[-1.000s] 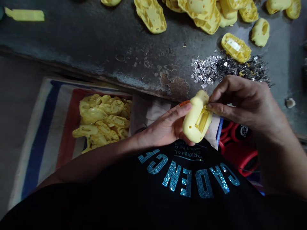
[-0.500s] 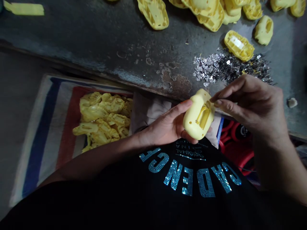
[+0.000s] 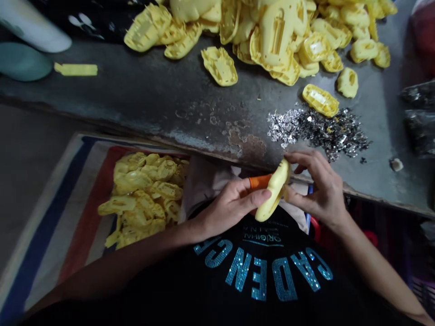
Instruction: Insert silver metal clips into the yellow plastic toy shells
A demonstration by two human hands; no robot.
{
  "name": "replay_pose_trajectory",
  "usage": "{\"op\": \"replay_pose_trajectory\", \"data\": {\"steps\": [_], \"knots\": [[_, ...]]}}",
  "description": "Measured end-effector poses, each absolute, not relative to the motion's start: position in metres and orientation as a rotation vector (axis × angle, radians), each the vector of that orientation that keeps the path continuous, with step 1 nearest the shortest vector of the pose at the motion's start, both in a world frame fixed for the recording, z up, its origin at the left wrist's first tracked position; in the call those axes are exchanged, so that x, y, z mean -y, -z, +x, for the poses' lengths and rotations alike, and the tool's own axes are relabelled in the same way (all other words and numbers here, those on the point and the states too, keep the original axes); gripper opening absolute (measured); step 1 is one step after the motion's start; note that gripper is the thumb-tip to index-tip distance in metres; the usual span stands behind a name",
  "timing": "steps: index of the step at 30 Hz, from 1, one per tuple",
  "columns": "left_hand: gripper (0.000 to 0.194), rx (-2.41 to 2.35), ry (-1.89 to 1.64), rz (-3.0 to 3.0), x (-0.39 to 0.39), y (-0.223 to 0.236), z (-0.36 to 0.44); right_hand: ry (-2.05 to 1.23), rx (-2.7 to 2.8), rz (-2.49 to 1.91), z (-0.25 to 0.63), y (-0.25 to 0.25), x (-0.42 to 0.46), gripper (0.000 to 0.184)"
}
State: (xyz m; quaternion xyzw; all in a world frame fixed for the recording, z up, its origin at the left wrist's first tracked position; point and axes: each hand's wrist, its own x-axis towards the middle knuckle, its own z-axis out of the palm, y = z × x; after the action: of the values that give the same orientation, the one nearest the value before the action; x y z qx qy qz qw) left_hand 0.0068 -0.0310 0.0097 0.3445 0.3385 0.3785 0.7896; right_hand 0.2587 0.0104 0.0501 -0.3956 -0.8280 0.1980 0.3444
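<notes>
In my left hand (image 3: 234,199) is a yellow plastic shell (image 3: 276,188), tilted up on edge, its smooth side towards the left. The left thumb presses its near face, and an orange cover shows on one finger behind it. My right hand (image 3: 317,185) grips the shell from the other side, index finger at the top end and thumb at the inner side. Whether a small metal piece is between those fingers is hidden. Just beyond the right hand lies a heap of small metal clips (image 3: 319,131). A yellow shell with a white patch (image 3: 319,100) sits at the heap's far edge.
A large pile of yellow shells (image 3: 278,36) covers the back of the dark worktable (image 3: 149,99). Below its edge at left, more yellow shells (image 3: 142,190) lie in a striped sack (image 3: 81,217). A yellow strip (image 3: 76,69) lies at far left, a small whitish lump (image 3: 396,164) at right.
The shell has turned from showing its slotted face to standing edge-on. My right hand has moved left and taken hold of its right side. The view has shifted, showing more of the table.
</notes>
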Motion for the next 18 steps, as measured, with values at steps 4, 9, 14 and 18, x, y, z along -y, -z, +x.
{"op": "replay_pose_trajectory", "data": {"steps": [4,9,14,18], "knots": [[0.041,-0.815,-0.776,0.846,0.029,-0.011,-0.001,-0.436,2.119,-1.066,0.256,-0.04,-0.001,0.062],[0.032,-0.851,-0.816,0.804,0.024,-0.005,-0.001,-0.42,2.116,-1.079,0.253,-0.041,-0.007,0.068],[0.033,-0.75,-0.798,0.551,0.014,0.003,-0.003,-0.437,2.116,-1.111,0.245,-0.047,-0.005,0.068],[0.054,-0.483,-0.657,0.409,0.002,0.003,-0.005,-0.573,2.159,-1.128,0.247,-0.052,-0.002,0.065]]}}
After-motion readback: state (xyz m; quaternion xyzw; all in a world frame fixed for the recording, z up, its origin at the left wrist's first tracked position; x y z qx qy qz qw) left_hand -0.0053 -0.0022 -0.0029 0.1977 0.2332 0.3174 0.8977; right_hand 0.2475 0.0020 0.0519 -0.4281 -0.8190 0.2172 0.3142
